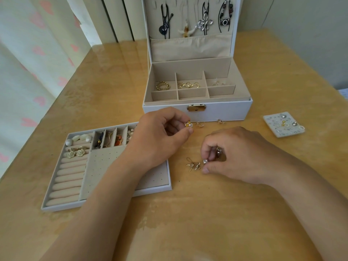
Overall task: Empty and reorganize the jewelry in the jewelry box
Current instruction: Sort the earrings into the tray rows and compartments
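- Left hand [160, 134] hovers over the tray [105, 196], fingers curled, pinching a gold earring [188, 124].
- Right hand [235, 153] rests low on the table [188, 223], pinching a small stud [205, 161].

Table [188, 213]: light wood-grain top with a glossy sheen; pale worn patches near the front middle, and soft reflections towards the far left corner.
Curtain [28, 63]: pale fabric scattered with pink hearts, hanging in folds beyond the table's left edge.
Slats [113, 17]: upright white panels with dark gaps between them, behind the table's far edge, just beside the curtain.
Wall [301, 16]: plain and pale, behind the table's far right side.
Edge object [345, 93]: white and bluish, cut by the frame; possibly paper.
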